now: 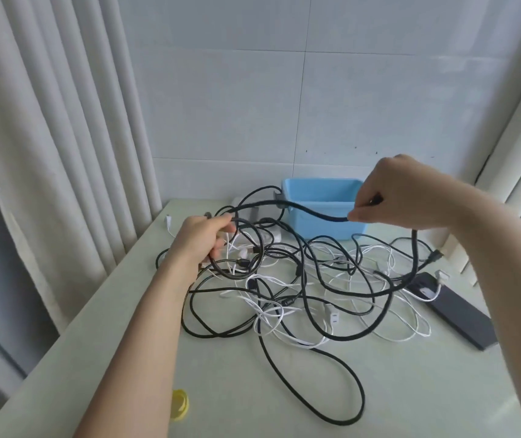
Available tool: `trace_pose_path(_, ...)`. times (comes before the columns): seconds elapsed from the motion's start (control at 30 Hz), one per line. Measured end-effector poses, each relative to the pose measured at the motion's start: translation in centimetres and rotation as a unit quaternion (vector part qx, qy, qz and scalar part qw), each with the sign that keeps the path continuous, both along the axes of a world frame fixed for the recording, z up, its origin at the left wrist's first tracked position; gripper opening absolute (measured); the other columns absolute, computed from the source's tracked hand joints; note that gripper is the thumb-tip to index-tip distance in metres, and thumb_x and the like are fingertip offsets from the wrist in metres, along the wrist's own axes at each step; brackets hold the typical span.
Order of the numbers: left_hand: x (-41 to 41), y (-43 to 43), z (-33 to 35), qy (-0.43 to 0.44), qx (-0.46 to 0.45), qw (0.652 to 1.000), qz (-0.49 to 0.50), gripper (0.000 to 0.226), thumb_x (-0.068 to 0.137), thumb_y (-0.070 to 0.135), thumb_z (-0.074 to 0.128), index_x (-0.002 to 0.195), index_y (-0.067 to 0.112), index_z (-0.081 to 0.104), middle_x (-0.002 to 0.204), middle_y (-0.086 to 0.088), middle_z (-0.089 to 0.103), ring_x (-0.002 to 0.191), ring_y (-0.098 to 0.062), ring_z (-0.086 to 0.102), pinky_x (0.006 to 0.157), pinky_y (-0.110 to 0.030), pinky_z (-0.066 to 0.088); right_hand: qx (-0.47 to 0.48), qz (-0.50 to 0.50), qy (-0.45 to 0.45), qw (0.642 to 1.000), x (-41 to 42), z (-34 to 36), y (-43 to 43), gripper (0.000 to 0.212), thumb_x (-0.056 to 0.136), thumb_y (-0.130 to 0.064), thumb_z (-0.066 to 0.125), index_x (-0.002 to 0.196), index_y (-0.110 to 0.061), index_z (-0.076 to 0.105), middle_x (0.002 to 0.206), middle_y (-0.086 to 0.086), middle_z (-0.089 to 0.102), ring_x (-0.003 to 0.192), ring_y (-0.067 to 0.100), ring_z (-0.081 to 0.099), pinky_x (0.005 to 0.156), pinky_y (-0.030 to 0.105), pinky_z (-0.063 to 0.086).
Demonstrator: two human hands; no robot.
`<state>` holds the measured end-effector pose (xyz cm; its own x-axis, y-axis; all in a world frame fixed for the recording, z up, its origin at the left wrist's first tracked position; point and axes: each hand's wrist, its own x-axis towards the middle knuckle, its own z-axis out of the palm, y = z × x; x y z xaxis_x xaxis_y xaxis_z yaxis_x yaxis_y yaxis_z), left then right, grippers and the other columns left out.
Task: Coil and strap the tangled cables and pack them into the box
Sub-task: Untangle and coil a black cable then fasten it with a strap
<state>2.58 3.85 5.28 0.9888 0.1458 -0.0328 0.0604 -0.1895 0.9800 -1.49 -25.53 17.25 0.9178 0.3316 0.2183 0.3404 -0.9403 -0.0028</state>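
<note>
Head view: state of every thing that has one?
left hand: grips black cable loops above the table.
right hand: pinches thick black cable, raised.
thick black cable: slung between both hands, rest trails into cable pile.
cable pile: black and white, tangled, uncoiled.
blue box: upright, open; nothing visible inside.
yellow roll: lying untouched near table edge.

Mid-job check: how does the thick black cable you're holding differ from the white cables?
The thick black cable is dark and stout; the white cables are pale and thinner. The black cable is lifted between the left hand and right hand; the white cables lie on the table. Both are tangled in one heap, outside the blue box.
</note>
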Motion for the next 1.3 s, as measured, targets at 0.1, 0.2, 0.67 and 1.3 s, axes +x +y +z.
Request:
trace_pose_path(0.1, -0.7, -0.4, 0.9, 0.034, -0.157, 0.985, -0.063, 0.028, 0.098, 0.032, 0.055, 0.079, 0.013, 0.061, 0.046, 0.004, 0.040, 0.039, -0.012, 0.036, 0.041, -0.021, 0.030, -0.057, -0.091, -0.092, 0.990, 1.4, -1.9, 0.9, 0.028, 0.088, -0.033, 0.067, 0.067, -0.016, 0.063, 0.063, 0.001, 0.049, 0.072, 0.031, 0.053, 0.060, 0.031, 0.033)
trace_pose_path(0.2, -1.5, -0.9, 1.8, 0.050, -0.325, 0.940, -0.095, 0.028, 0.097, 0.030, 0.057, 0.073, 0.017, 0.058, 0.048, 0.003, 0.044, 0.046, -0.014, 0.050, 0.052, -0.022, 0.042, -0.066, -0.126, -0.167, 0.976, 2.0, -4.3, 2.2, 0.029, 0.095, -0.032, 0.058, 0.074, -0.014, 0.060, 0.073, 0.007, 0.059, 0.076, 0.035, 0.058, 0.063, 0.032, 0.031)
trace_pose_path(0.67, -2.1, -4.4, 1.2, -0.202, -0.301, 0.914, -0.182, 0.020, 0.104, 0.028, 0.044, 0.115, 0.015, 0.055, 0.126, -0.012, 0.069, 0.119, -0.030, 0.065, 0.101, -0.040, 0.047, 0.173, 0.197, 0.001, 0.965, -1.5, -8.2, 6.1, 0.012, 0.084, -0.009, 0.073, 0.092, -0.016, 0.077, 0.071, -0.023, 0.054, 0.066, -0.002, 0.054, 0.063, 0.008, 0.036)
trace_pose_path(1.3, -3.4, -5.6, 0.9, -0.062, -0.176, 0.920, -0.344, 0.043, 0.102, 0.043, 0.043, 0.101, 0.009, 0.069, 0.053, 0.004, 0.033, 0.044, -0.011, 0.032, 0.054, -0.029, 0.045, 0.432, 0.126, 0.100, 0.887, 3.4, -8.2, 4.7, 0.048, 0.082, 0.009, 0.049, 0.119, -0.017, 0.064, 0.112, 0.005, 0.072, 0.094, 0.032, 0.071, 0.087, 0.047, 0.058)
